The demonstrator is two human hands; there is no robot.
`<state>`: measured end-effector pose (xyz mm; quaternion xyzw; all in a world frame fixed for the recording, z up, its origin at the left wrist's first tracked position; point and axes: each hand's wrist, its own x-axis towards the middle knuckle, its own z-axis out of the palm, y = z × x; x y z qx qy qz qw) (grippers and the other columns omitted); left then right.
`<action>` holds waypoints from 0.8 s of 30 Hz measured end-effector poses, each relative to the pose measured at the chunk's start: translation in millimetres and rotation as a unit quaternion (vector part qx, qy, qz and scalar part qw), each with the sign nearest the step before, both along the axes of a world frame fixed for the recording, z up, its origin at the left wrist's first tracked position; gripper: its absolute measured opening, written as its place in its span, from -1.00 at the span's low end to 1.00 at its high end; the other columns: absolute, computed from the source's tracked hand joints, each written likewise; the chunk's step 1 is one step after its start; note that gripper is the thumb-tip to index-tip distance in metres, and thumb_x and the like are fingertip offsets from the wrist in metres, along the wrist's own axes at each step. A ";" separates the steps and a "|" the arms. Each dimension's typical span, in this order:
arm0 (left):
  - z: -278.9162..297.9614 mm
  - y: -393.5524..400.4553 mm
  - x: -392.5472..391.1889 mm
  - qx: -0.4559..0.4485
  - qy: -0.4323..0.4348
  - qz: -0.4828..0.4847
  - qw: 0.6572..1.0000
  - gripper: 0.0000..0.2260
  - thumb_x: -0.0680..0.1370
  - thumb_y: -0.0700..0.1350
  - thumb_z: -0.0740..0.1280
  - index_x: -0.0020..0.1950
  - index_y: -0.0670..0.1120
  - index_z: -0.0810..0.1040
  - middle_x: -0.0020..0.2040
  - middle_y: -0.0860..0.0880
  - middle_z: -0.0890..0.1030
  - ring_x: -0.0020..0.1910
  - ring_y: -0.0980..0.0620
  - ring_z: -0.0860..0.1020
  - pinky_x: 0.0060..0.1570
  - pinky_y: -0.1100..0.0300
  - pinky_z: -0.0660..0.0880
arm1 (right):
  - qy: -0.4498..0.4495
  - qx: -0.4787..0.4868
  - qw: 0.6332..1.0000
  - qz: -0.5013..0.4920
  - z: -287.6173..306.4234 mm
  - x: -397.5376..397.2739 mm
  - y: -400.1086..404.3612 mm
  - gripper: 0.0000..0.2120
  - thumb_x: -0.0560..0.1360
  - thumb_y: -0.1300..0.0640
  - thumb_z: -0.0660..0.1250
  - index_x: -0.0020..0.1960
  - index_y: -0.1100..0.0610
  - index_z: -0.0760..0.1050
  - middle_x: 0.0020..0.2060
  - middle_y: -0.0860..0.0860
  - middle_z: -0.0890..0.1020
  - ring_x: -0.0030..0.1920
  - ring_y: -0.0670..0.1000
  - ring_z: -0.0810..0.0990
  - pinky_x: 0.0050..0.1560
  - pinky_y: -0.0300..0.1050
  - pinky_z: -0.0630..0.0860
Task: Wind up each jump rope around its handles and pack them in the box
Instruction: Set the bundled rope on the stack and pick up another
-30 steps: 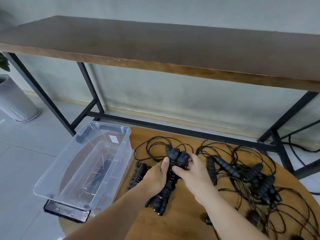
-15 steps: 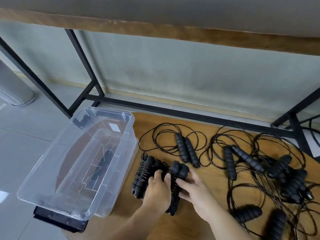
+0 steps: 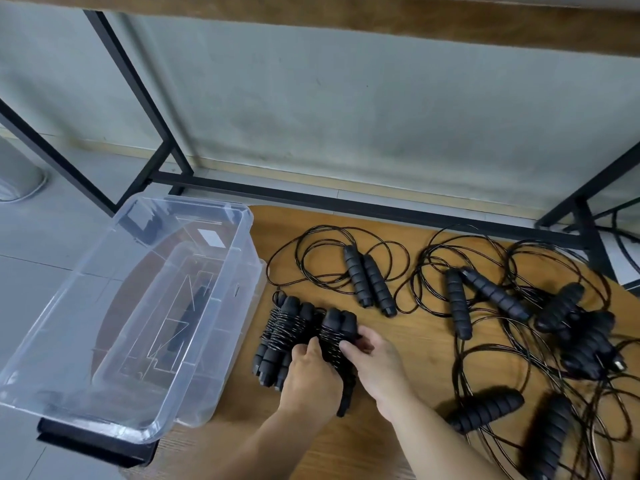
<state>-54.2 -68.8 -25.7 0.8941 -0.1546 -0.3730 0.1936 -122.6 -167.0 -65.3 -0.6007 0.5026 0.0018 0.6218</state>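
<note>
— Black foam and thin black cord, wound tight: wound jump rope (image 3: 337, 336) lying on the wooden tabletop (image 3: 415, 344), just right of the clear plastic box (image 3: 194, 386).

— Held how?

— Gripped from both sides. Left hand (image 3: 311, 379) wrapped round the lower part of the bundle, thumb up against the coils. Right hand (image 3: 375, 362) pinching the upper coils, fingertips (image 3: 346, 346) pressed into the cord.

— Anything touching it?

— Second wound bundle (image 3: 282, 337) lying directly to its left, pressed up against it, between it and the box wall. Hard to tell where one bundle ends and the other starts lower down, behind the left hand.

— And the box?

— Open, transparent, hanging partly off the table's left edge, resting on a black lid or tray (image 3: 93, 441). No ropes visible inside; only a white label (image 3: 211, 237) on the far wall and dark shapes showing through the floor.

— Further right?

— Unwound jump rope (image 3: 370, 284) beyond the hands, two handles side by side, cord in loose loops around them. Right of that, a tangled heap of ropes (image 3: 554, 327), handles pointing every way, cords crossing. Two more handles (image 3: 485, 410) near the right forearm, blurred.

— Behind?

— Black metal frame (image 3: 311, 195) of a bench along a grey wall.
</note>
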 end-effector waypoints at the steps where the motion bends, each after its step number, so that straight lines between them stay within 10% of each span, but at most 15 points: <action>1: 0.4 0.5 -1.3 0.001 -0.006 -0.006 1.000 -0.49 0.66 -0.13 0.10 0.60 -0.08 0.07 0.46 -0.06 0.24 0.32 -0.03 0.44 0.25 0.15 0.46 | 0.008 -0.012 1.000 0.004 -2.1 0.5 2.0 -0.53 0.51 0.01 0.43 0.39 -0.06 0.43 0.11 -0.07 0.58 0.09 -0.02 0.57 0.01 -0.12 0.58; 18: 12.4 5.4 -9.0 -0.033 -0.138 -0.093 0.985 -0.58 0.64 -0.06 0.16 0.51 -0.02 0.28 0.40 0.02 0.30 0.39 0.04 0.32 0.35 0.15 0.33 | 0.052 -0.041 0.998 0.024 10.6 -2.5 0.9 -0.55 0.53 -0.11 0.35 0.37 0.00 0.46 0.18 -0.04 0.58 0.11 -0.03 0.58 0.14 -0.06 0.57; 24: 32.8 -27.9 -28.2 -0.132 -0.069 -0.093 0.985 -0.86 0.65 -0.03 0.20 -0.03 0.07 0.53 -0.11 0.10 0.62 -0.21 0.12 0.55 -0.31 0.29 0.43 | -0.008 -0.015 0.997 -0.077 48.0 -33.1 -16.0 -0.76 0.56 -0.06 0.26 -0.19 0.05 0.54 -0.31 -0.04 0.63 -0.32 -0.08 0.56 -0.20 -0.11 0.54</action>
